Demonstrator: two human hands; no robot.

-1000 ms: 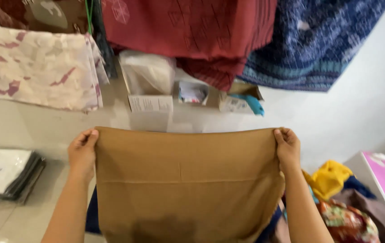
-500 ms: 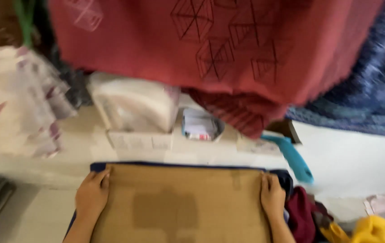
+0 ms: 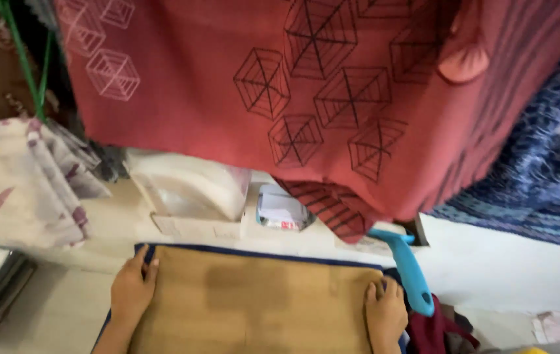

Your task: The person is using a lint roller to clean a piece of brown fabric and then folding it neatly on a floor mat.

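Near centre: flat tan folded cloth [image 3: 260, 305], matte woven, rectangular, long axis left-right, lying on dark blue fabric [image 3: 260, 250]. Left hand [image 3: 132, 292] pressed open-palmed on left edge; right hand [image 3: 385, 314] flat on right edge, gripping nothing. Beyond: clear plastic package [image 3: 191, 187], small white carton [image 3: 282, 208]. Overhead: red printed cloth [image 3: 306, 92]. Right: blue plastic handle [image 3: 407, 269].

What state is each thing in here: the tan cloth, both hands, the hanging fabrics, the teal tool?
Flat tan folded cloth: lying spread on a dark blue cloth.
Left hand: open, flat on the tan cloth's left edge.
Right hand: open, flat on its right edge.
Red web-patterned fabric: hanging.
Blue patterned fabric: hanging.
Teal plastic-handled tool: lying unheld.
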